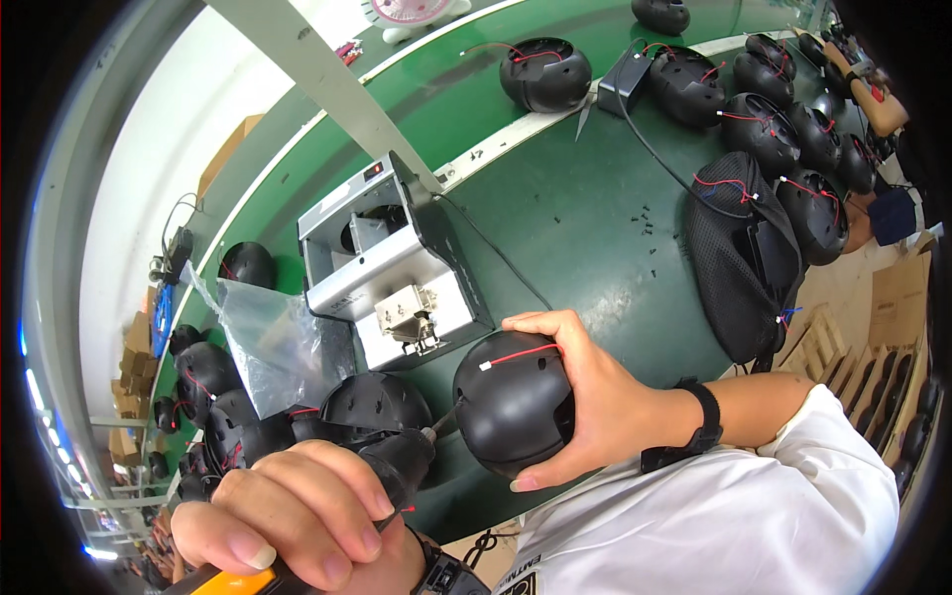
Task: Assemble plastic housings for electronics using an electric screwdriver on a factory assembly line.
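Black shell [506,421] (red wire [521,354]), green table [580,238]

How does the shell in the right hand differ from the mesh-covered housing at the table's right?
The shell is smooth; the mesh-covered housing is textured. The shell looks round, the housing elongated. The right hand holds the shell, while the housing rests on the table. Both are black with red wiring.

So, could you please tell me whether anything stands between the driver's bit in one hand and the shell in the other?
Nothing visible does: the bit of the driver points at the side of the shell, though whether they touch is unclear. The red wire lies higher, off that line.
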`<state>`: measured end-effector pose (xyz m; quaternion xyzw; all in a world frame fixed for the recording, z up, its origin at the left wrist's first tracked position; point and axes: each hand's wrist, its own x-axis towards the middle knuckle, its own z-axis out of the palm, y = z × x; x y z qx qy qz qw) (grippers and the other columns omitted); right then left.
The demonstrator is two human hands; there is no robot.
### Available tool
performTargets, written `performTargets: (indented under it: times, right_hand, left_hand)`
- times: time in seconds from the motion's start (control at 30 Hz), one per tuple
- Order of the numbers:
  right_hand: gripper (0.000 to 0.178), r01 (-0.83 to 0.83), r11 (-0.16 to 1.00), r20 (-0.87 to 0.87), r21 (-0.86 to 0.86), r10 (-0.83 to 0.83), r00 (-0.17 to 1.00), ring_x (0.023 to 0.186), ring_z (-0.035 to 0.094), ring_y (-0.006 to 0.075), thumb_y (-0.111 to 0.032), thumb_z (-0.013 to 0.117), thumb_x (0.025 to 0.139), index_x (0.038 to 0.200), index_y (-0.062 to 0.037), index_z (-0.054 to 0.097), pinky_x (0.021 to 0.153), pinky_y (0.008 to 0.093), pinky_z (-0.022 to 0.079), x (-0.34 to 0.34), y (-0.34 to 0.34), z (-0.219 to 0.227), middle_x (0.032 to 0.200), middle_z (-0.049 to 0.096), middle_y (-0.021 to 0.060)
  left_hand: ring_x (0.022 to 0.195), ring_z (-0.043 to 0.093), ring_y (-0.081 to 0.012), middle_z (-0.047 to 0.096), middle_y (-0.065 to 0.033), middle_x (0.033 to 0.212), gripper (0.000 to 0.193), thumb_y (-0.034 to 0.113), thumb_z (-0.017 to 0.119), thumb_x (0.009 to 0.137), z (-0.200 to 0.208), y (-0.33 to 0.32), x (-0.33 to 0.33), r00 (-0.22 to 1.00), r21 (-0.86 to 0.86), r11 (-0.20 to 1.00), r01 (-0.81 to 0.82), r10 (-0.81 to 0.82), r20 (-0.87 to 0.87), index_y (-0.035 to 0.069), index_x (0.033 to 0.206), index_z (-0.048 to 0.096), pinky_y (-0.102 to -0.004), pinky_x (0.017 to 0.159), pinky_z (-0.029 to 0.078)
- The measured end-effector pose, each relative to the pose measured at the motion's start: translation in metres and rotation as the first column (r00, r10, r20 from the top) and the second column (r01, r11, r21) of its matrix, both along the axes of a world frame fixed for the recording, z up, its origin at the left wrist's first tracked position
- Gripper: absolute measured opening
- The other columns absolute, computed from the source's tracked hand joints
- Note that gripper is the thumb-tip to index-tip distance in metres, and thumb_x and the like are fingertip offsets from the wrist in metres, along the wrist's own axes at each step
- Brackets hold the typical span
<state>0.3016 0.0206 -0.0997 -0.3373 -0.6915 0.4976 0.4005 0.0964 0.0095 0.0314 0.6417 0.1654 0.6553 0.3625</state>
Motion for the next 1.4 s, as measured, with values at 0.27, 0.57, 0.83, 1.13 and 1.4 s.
performTargets:
  times: [0.27, 0.57, 0.83, 1.13, 1.4]
  right_hand:
    - [0.121, 0.021, 0.994, -0.038, -0.112, -0.026, 0.999, 0.127, 0.047, 0.0280, -0.035, 0.099, 0.056, 0.142, 0.0010, 0.022, 0.107, 0.0390, 0.041, 0.005, 0.003, 0.001, 0.136, 0.042, 0.0204]
    - [0.113, 0.087, 0.991, -0.015, -0.098, -0.089, 0.996, 0.120, 0.050, 0.0372, -0.044, 0.094, 0.058, 0.134, 0.0095, 0.028, 0.104, 0.0416, 0.043, -0.006, 0.010, 0.002, 0.127, 0.043, 0.0264]
    - [0.111, 0.066, 0.991, -0.019, -0.113, -0.068, 0.997, 0.119, 0.051, 0.0364, -0.042, 0.094, 0.059, 0.133, 0.0091, 0.030, 0.101, 0.0415, 0.045, -0.004, 0.016, 0.003, 0.126, 0.045, 0.0261]
    - [0.108, -0.083, 0.973, -0.032, -0.214, 0.078, 0.996, 0.116, 0.056, 0.0257, -0.035, 0.096, 0.061, 0.137, 0.0029, 0.029, 0.098, 0.0364, 0.048, 0.001, 0.030, 0.010, 0.126, 0.051, 0.0185]
    - [0.106, -0.096, 0.978, -0.044, -0.184, 0.090, 0.995, 0.121, 0.052, 0.0356, -0.044, 0.092, 0.062, 0.133, 0.0076, 0.032, 0.102, 0.0398, 0.045, 0.001, 0.021, 0.012, 0.129, 0.047, 0.0254]
  left_hand:
    - [0.054, 0.059, -0.0239, 0.060, -0.0097, 0.071, 0.032, 0.033, 0.062, 0.096, -0.015, 0.019, 0.000, 0.999, -0.013, 0.999, 0.033, -0.033, 0.018, 0.004, 0.104, 0.050, -0.0386, 0.049, 0.050]
    - [0.073, 0.066, -0.0297, 0.066, -0.0138, 0.087, 0.030, 0.024, 0.062, 0.095, -0.042, 0.046, -0.015, 0.861, -0.048, 0.921, 0.386, -0.378, -0.341, 0.002, 0.112, 0.051, -0.0468, 0.069, 0.054]
    - [0.059, 0.064, -0.0263, 0.064, -0.0100, 0.070, 0.028, 0.030, 0.062, 0.094, -0.049, 0.033, 0.005, 0.997, -0.004, 0.999, 0.039, -0.039, -0.067, 0.004, 0.101, 0.053, -0.0401, 0.059, 0.054]
    - [0.047, 0.052, -0.0133, 0.053, -0.0006, 0.061, 0.072, 0.078, 0.054, 0.085, -0.029, 0.052, 0.003, 0.987, -0.129, 0.980, 0.154, -0.159, -0.031, 0.006, 0.090, 0.052, -0.0282, 0.045, 0.044]
    - [0.057, 0.047, -0.0150, 0.053, -0.0027, 0.070, 0.099, 0.097, 0.040, 0.070, -0.038, 0.089, -0.016, 0.986, -0.347, 0.927, -0.142, 0.163, 0.033, 0.006, 0.103, 0.055, -0.0295, 0.057, 0.040]
